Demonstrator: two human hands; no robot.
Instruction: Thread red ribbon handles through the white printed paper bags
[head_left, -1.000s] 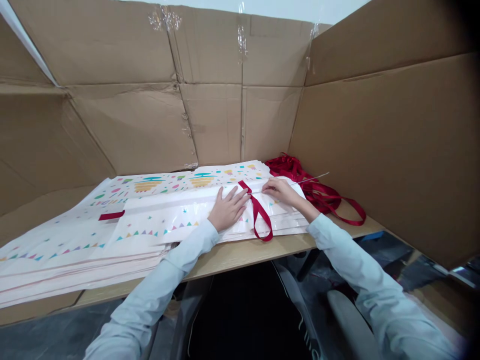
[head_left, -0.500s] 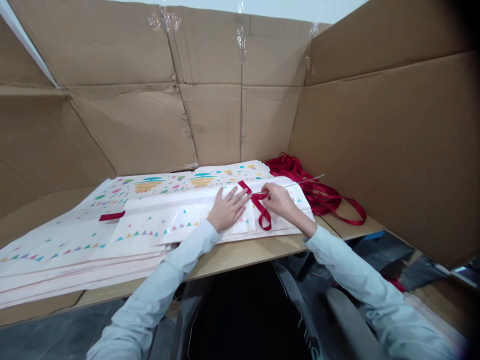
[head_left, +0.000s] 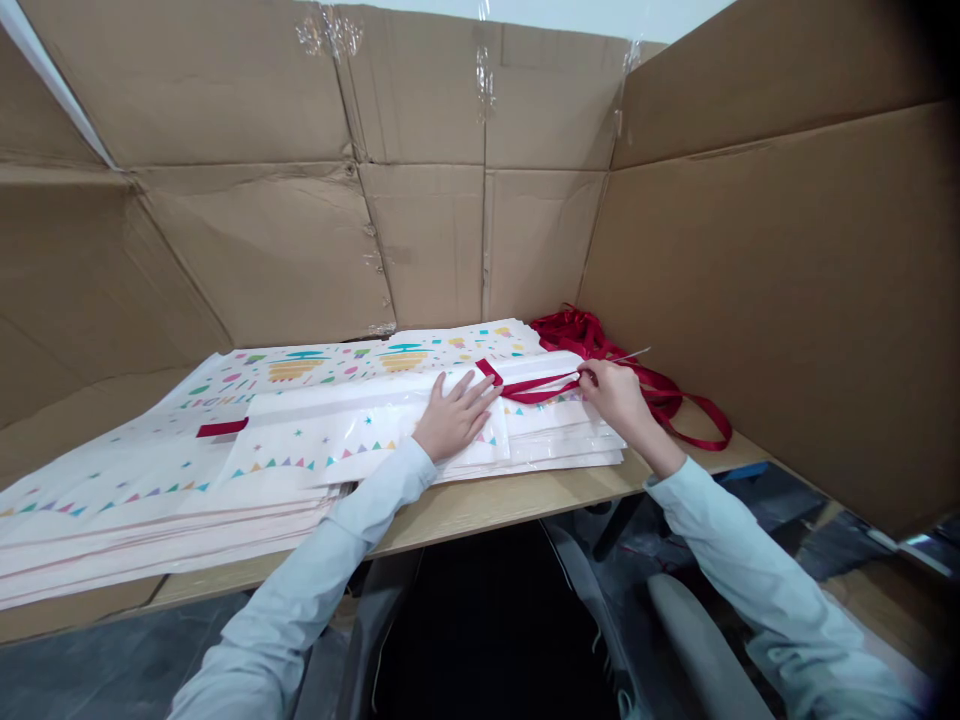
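My left hand [head_left: 456, 415] lies flat, fingers spread, on a white printed plastic bag [head_left: 360, 430] with coloured pennants; its fingertips touch a red ribbon [head_left: 536, 390]. To the right, the fingers of my right hand [head_left: 616, 395] pinch the ribbon's other end. The ribbon runs as a stretched loop between both hands. From behind the right hand a thin metallic rod [head_left: 634, 354] sticks out; how it is held is hidden. A short red ribbon end [head_left: 222, 428] shows at the bag's left edge.
Stacked white printed sheets [head_left: 150, 480] cover the table's left side. A heap of red ribbon [head_left: 574, 328] lies at the back right. Cardboard walls [head_left: 427, 240] enclose the wooden table [head_left: 510, 500]. A dark chair [head_left: 495, 620] stands in front.
My right hand has moved right, drawing the ribbon; the loop that hung down has become a long, nearly straight strip. The left hand has stayed in place.
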